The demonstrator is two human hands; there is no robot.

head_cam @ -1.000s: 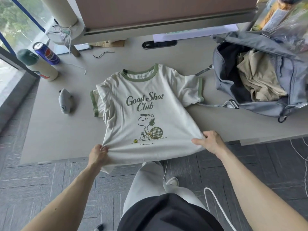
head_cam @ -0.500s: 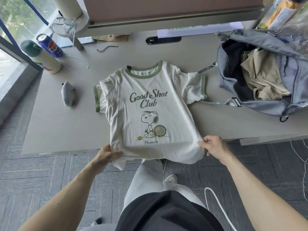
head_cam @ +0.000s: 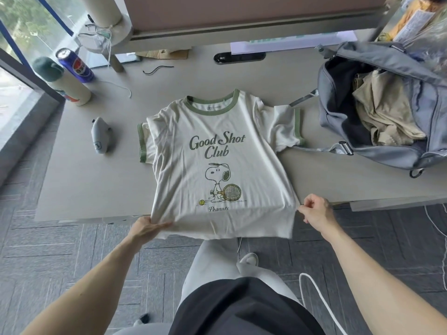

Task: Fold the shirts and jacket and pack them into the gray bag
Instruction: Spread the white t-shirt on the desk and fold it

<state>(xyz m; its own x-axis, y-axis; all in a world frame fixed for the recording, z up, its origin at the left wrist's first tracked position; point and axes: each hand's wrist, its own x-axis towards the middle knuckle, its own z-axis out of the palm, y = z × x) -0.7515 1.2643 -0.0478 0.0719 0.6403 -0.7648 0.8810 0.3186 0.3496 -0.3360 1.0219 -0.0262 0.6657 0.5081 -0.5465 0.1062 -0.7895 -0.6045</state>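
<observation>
Centre of frame: the cream short-sleeved T-shirt with green trim and a cartoon dog tennis print (head_cam: 217, 131) lies print-up on the grey tabletop (head_cam: 96, 184), with its hem hanging over the near edge. The left hand (head_cam: 147, 226) grips the hem corner at lower left of the shirt, thumb on top. The right hand (head_cam: 316, 211) sits at the opposite hem corner with its fingers curled, but I can't tell whether it actually has any cloth. My read is that it's being squared up and the fold hasn't started. Risks:

1. If only one corner is held, any tug skews the body and the fold comes out crooked.
2. With the hem off the edge, pulling further toward the person could slide the shirt onto the floor.
3. The sleeve on the right of frame (head_cam: 283, 126) touches the bag's grey webbing strap (head_cam: 321, 149), so folding that side could snag or drag the strap.
4. The sleeve on the left of frame (head_cam: 142, 143) is partly doubled under, which will leave a lump if it isn't flattened.
5. The open gray fabric bag (head_cam: 333, 110) at upper right already holds a rumpled tan garment (head_cam: 382, 110), so a neat fold may come undone when pushed in on top of it.
</observation>
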